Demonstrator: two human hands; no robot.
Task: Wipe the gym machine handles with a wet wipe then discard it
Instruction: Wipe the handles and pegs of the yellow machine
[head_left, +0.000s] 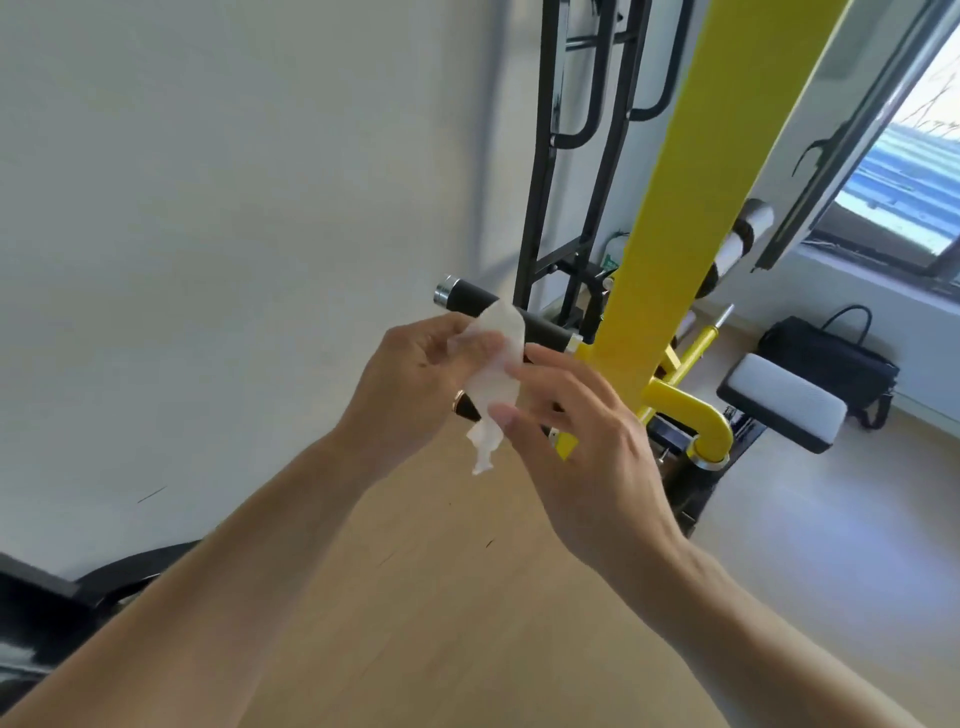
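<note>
Right now both bare hands meet in the middle of the view, just in front of a black padded handle (498, 312) that sticks out leftward from a yellow upright (670, 208) of the gym machine. The left hand (410, 384) pinches a crumpled white wet wipe (496, 358) between its thumb and curled fingers, so the wipe stands up in front of the handle's middle while a twisted tail of it hangs down below the palm. Whether the wipe actually touches the handle cannot be told, since it covers that stretch of the grip. The right hand (582, 436) sits just to the right of the wipe with its fingers loosely spread; two fingertips lie against the wipe's right edge, not closed round it. A silver cap ends the handle at its far left tip.

Farther right, a curved yellow tube (696, 410) bends down toward a chromed collar, and beyond it stands a seat pad (784, 405) with a pale top and black sides. A black bag (831, 364) rests on the floor by the far wall under the window (904, 171). Black frame bars (582, 130) rise behind the yellow upright. Pale wood floor (467, 623) spreads below both forearms.
</note>
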